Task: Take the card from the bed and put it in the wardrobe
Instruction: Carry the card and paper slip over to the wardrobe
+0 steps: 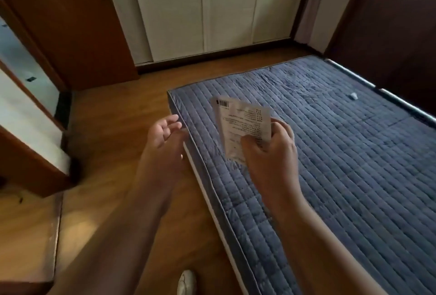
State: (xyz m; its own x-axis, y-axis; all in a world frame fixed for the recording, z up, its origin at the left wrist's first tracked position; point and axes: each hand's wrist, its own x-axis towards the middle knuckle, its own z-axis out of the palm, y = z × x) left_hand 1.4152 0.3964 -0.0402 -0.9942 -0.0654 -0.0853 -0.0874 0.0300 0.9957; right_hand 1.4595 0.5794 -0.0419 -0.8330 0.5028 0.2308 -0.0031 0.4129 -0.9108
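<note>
My right hand grips a white card with printed text and a barcode, held up above the near left part of the bed. The bed has a blue quilted cover. My left hand hovers beside the bed's left edge, fingers apart and holding nothing. A white wardrobe with closed panel doors stands against the far wall, beyond the foot of the bed.
A brown wooden door stands at the left. A brown-framed white unit juts in at the left edge. Wooden floor runs between it and the bed. A small white object lies on the bed's far side. My white shoe shows below.
</note>
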